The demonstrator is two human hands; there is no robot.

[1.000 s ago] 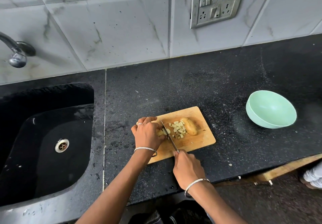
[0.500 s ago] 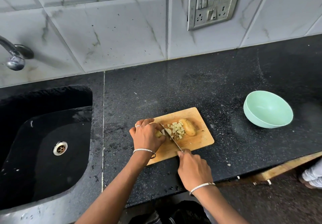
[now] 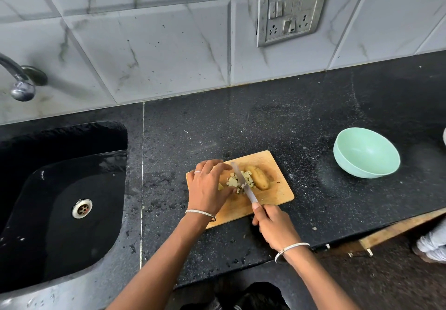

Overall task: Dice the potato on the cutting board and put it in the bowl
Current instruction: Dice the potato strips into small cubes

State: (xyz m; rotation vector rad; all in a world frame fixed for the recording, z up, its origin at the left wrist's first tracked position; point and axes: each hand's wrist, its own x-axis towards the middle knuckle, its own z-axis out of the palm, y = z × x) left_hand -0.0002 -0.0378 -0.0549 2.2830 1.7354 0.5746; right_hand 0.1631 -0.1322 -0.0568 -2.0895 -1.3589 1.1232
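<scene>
Left hand (image 3: 209, 190) sits palm-down over the left part of the board (image 3: 277, 190), wrist toward lower left, fingers bent down and gripping a cut piece (image 3: 220, 186) that is mostly hidden under it. Right hand (image 3: 274, 225) comes in from lower right just off the board's near edge, closed around the knife (image 3: 243, 181) handle, one fingertip at the blade heel. The blade's long axis runs lower right to upper left, tip pointing at the board's far edge, lying across the dice (image 3: 232, 182). The uncut potato (image 3: 260, 179) lies on the board just right of the dice, its long axis upper left to lower right, roughly parallel to the blade. The bowl (image 3: 366, 157) sits on the counter (image 3: 241, 126) at right, well apart from the board. Versus half a second ago: the blade was between the left hand and the dice and now cuts through the pile, tip further up the board; the left fingers reach further toward the far edge; potato and bowl are unmoved.
</scene>
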